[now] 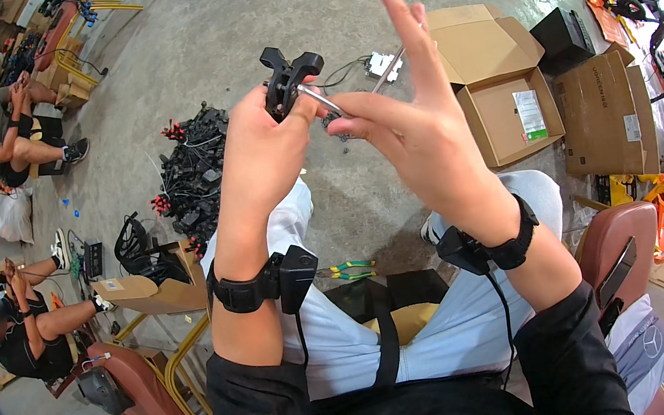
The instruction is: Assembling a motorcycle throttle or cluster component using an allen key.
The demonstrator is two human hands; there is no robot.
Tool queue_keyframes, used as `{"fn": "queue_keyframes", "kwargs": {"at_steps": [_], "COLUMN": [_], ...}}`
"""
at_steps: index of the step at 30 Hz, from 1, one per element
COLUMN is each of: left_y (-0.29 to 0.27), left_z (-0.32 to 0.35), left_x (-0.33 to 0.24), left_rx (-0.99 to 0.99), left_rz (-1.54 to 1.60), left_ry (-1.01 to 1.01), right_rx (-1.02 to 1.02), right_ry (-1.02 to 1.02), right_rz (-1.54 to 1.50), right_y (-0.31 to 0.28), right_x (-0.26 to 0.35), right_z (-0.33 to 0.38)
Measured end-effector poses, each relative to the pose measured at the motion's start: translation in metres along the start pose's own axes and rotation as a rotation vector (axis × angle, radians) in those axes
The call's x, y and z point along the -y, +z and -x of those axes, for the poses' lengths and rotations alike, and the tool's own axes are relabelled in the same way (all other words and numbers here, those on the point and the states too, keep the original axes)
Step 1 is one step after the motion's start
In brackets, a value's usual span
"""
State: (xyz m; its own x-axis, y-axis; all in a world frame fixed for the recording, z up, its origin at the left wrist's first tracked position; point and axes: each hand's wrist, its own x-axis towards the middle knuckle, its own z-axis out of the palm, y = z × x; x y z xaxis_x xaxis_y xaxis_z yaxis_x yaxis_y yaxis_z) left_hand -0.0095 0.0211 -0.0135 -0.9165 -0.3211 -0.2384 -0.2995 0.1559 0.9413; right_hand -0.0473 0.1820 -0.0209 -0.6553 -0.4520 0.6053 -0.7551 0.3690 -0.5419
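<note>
My left hand [260, 145] is closed around a black plastic clamp-like bracket [292, 77] with splayed, forked arms. My right hand [426, 122] pinches a thin bright metal tool, apparently an L-shaped hex key [320, 99], between thumb and forefinger, its other fingers raised and spread. The tool's tip meets the bracket near my left thumb. A second straight length of metal shows beyond the right forefinger; the bend between the two is hidden by my fingers. Both hands are held up over the floor, in front of my knees.
A pile of black parts with red tips [195, 171] lies on the floor at left. Green-and-yellow pliers [348, 271] lie between my legs. An open cardboard box [506, 119] stands right, a chair [621, 243] nearer. Two people sit at far left.
</note>
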Motion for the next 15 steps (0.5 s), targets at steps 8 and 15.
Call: {"fn": "queue_keyframes", "kwargs": {"at_steps": [8,15], "left_y": [-0.003,-0.007], "left_z": [-0.002,-0.002], "left_x": [-0.005,-0.003], "left_rx": [-0.016,-0.017], "left_rz": [0.056,0.12], "left_ry": [0.047,0.094], "right_rx": [-0.048,-0.04], "right_ry": [0.028,0.081], "right_rz": [-0.292,-1.156], "right_y": [-0.018,-0.015], "right_x": [-0.027,-0.039], "right_z": [-0.012,-0.014]}}
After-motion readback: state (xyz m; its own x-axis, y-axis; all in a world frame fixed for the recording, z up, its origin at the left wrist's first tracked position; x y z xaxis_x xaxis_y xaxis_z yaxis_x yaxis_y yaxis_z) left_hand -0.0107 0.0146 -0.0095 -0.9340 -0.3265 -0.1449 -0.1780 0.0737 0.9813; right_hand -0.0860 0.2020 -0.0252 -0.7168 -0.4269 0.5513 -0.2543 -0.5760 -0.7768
